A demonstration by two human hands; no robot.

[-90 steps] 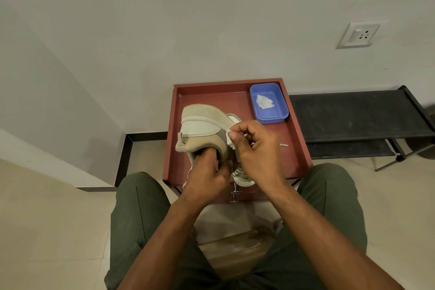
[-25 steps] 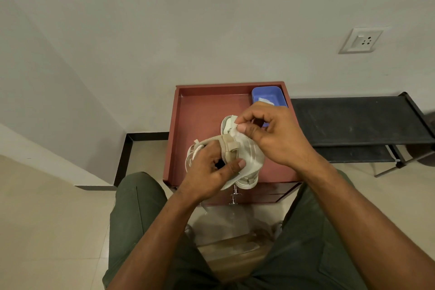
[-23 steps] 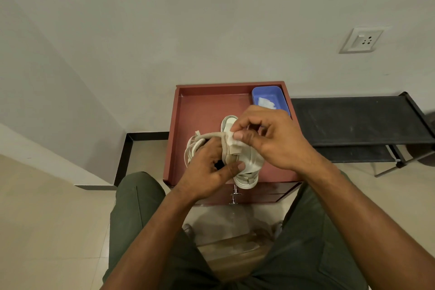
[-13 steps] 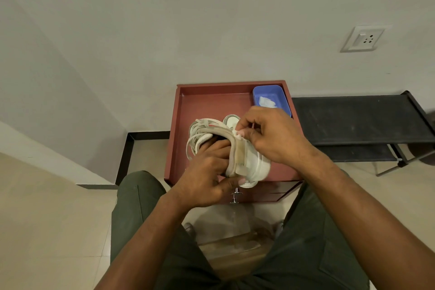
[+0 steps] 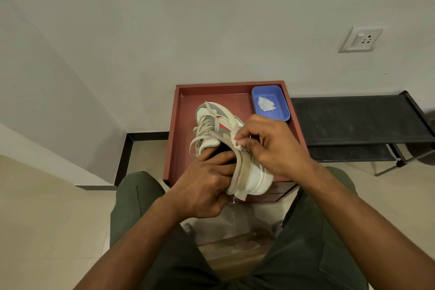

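Above the red-brown raised-rim counter (image 5: 174,129), the beige-and-white laced sneaker (image 5: 213,122) had rolled laces-up within the last second, toe toward 11 o'clock. The left hand (image 5: 202,186) gripped its collar; the right hand (image 5: 275,146) pinched a small white wipe (image 5: 236,146) at its 3 o'clock side, suggesting cleaning had reached the heel collar.

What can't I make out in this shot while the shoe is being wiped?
Head view: fingertips of the left hand, tucked inside the shoe.
Head view: most of the wipe, covered by the pinching fingers of the right hand; only a white corner shows.
Head view: right end of the rack, cut off by the picture's edge.
Head view: what the white wad in the blue tray is, too small.
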